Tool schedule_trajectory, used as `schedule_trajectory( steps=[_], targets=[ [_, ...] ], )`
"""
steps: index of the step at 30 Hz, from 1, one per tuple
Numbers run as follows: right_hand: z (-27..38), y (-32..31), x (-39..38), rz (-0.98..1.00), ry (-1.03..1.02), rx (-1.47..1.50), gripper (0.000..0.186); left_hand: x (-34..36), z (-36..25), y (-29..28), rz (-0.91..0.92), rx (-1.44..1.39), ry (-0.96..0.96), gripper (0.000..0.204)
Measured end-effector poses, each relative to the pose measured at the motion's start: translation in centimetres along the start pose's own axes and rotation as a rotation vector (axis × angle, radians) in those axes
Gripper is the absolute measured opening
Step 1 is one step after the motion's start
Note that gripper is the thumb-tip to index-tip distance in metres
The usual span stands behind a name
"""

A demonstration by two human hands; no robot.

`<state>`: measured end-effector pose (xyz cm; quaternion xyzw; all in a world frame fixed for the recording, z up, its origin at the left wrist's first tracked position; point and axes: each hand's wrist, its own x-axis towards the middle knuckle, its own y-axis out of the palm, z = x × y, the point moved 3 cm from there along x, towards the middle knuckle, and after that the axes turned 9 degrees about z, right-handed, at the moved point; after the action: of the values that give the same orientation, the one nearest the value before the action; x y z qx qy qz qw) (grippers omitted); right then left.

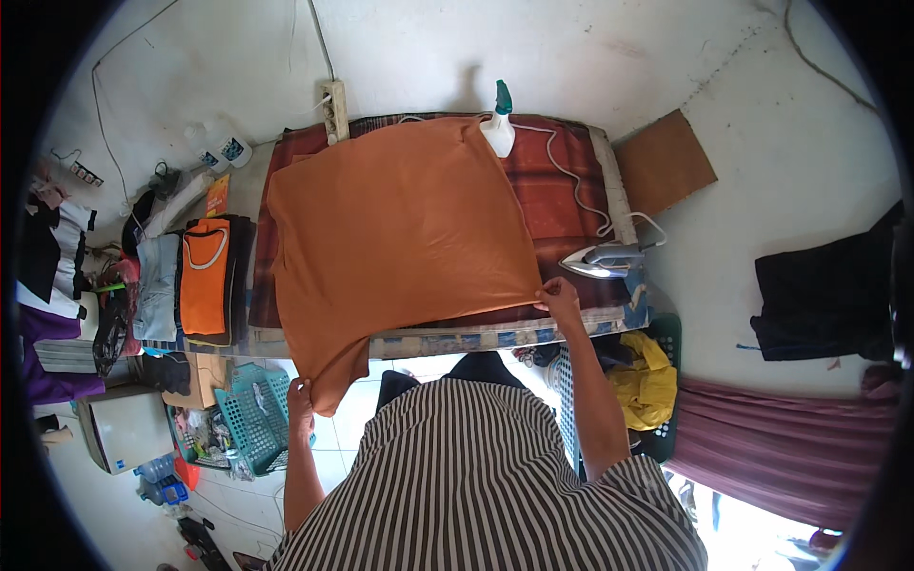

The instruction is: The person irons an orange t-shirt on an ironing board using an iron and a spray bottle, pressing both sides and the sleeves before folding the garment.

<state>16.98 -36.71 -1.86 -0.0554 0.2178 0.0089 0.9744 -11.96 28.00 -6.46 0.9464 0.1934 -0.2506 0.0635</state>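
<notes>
A rust-brown shirt [405, 224] lies spread over the padded ironing surface [562, 181], which is covered with a dark red checked cloth. My left hand [300, 407] pinches the end of its sleeve, which hangs past the front edge. With my right hand [560, 301] I grip the shirt's lower right corner near that same edge. An iron [602, 260] with a grey handle rests on its soleplate to the right of the shirt, its pale cord running toward the back. Behind the shirt's right side stands a white spray bottle [497, 131] with a green trigger head.
Folded clothes, an orange one [204, 285] among them, are stacked at the left. A power strip [334, 112] leans at the back wall. Below are green plastic baskets [255, 419] on the left and a basket with yellow cloth [643, 381] on the right. Dark trousers [828, 295] hang at right.
</notes>
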Motion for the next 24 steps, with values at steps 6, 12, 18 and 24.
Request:
schedule_trajectory(
  steps=[6, 12, 18, 24],
  targets=[
    [7.1, -3.6, 0.6, -0.186, -0.513, -1.122, 0.039, -1.4, -1.3, 3.3, -0.519, 1.133, 0.48, 0.025],
    [13.4, -13.0, 5.1, 0.165, -0.325, -1.742, 0.056, -1.7, -7.7, 24.4, -0.303, 1.02, 0.564, 0.033],
    [17.2, -7.0, 7.0, 0.831, -0.276, -1.331, 0.053, -1.2, -5.4, 23.3, -0.57, 0.968, 0.523, 0.028],
    [21.7, 15.4, 4.5, 0.855, -0.656, -1.378, 0.047, -2.1, -6.0, 22.2, -0.538, 1.095, 0.56, 0.026]
  ],
)
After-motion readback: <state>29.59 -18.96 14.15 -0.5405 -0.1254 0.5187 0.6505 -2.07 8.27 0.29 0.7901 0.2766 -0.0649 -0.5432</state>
